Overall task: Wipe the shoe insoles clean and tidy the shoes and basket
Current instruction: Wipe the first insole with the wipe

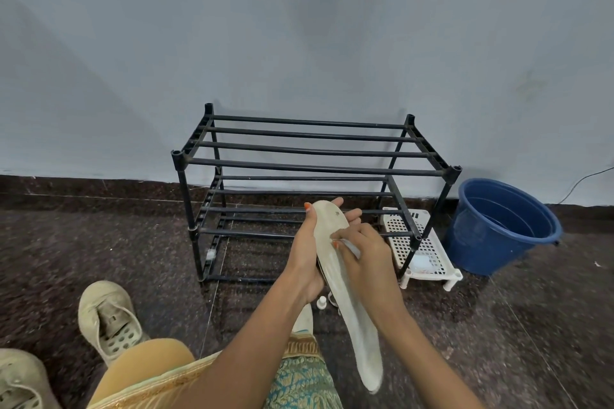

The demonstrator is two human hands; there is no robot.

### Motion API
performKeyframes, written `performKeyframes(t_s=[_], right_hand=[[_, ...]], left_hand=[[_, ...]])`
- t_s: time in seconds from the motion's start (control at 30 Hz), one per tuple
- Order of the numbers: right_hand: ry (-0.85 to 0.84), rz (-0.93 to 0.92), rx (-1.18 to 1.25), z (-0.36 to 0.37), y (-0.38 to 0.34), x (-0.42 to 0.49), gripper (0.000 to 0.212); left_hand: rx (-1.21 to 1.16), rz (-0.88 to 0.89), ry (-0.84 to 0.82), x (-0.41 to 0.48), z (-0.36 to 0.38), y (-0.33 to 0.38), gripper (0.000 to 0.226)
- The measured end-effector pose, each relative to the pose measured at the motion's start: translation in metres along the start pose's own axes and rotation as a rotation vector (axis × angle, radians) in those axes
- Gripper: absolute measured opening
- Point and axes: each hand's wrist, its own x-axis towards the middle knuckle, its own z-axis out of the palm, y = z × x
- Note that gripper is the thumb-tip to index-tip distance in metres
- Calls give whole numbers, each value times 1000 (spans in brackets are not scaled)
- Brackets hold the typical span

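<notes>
A long pale insole point(360, 325) is held up in front of me, its speckled toe end pointing away toward the rack. My left hand point(305, 252) holds it from underneath, thumb hooked over the left edge and fingers stretched out behind the toe. My right hand point(368, 262) pinches a small white wipe point(353, 247) and presses it on the insole's upper face. Two beige shoes lie on the floor at lower left, one point(109, 319) with its opening up, the other point(20, 382) cut by the frame edge. A white perforated basket point(422, 239) sits by the rack's right legs.
A black two-tier shoe rack point(312, 169) stands against the wall, with nothing on its bars. A blue bucket point(501, 226) sits to its right. A small white bottle point(321, 302) stands on the dark stone floor below my hands. My knee and patterned clothing fill the bottom edge.
</notes>
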Motion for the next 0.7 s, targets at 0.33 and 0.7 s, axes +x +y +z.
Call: performKeyframes(t_s=[0.33,0.7], right_hand=[[-15,-39,-53,0,3,1,12],[73,-50,-140,5,3,0,13]], left_hand=[[18,1,19,1,0,-1,55],[13,12,14,1,0,-1,54]])
